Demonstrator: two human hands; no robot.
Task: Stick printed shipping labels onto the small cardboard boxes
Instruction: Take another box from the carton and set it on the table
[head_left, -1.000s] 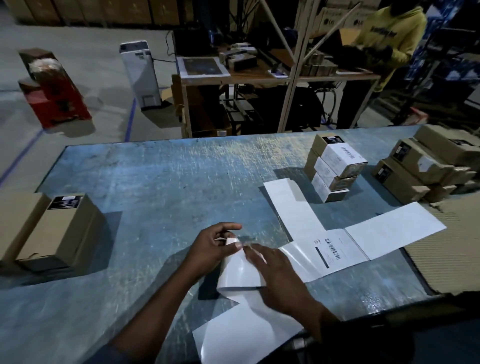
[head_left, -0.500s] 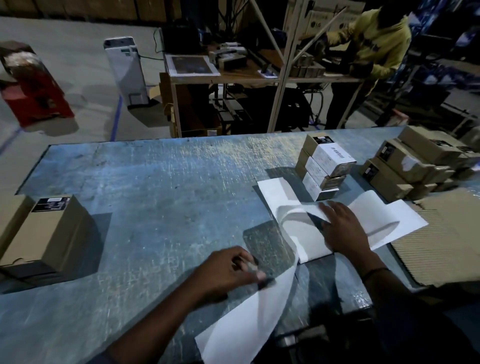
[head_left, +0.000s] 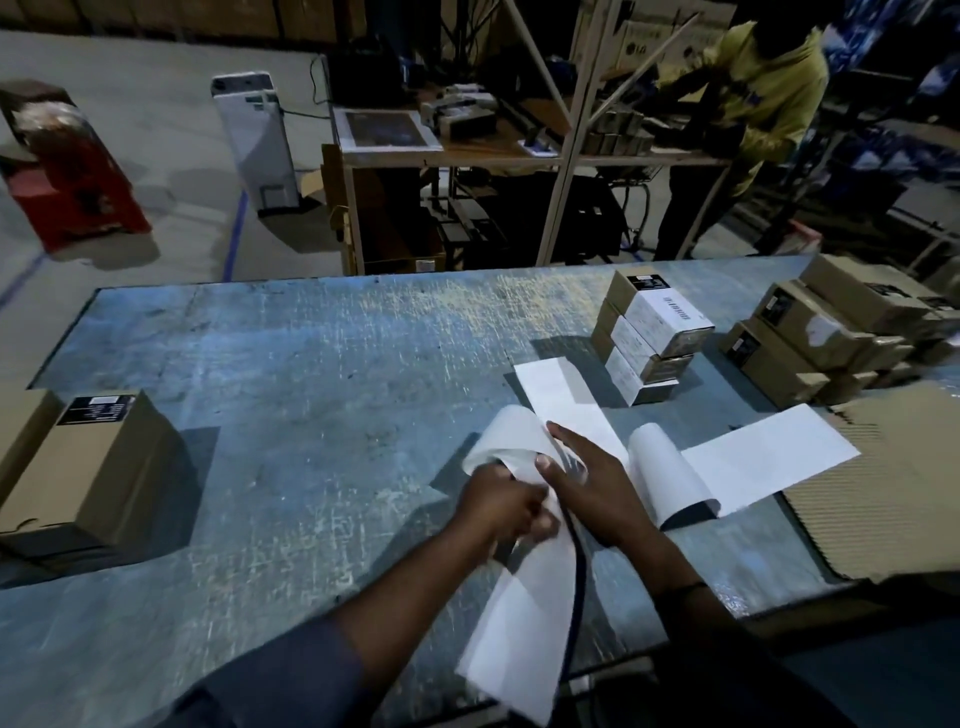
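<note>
A long white strip of label sheets lies folded across the blue table, its near end hanging over the front edge. My left hand grips a curled white sheet at its lower edge. My right hand lies flat on the strip just right of it, fingers straight, thumb touching the curl. A stack of three small boxes with white labels on their sides stands behind the strip. Brown unlabelled boxes are piled at the right.
A larger brown box sits at the table's left edge. Corrugated cardboard covers the right front corner. Behind the table stand a wooden workbench, a person in yellow, a white unit and a red cart.
My right hand has come back from the far sheets to the strip beside my left hand. My left hand has risen and now holds a curled-up sheet. The strip has folded over at its middle.
</note>
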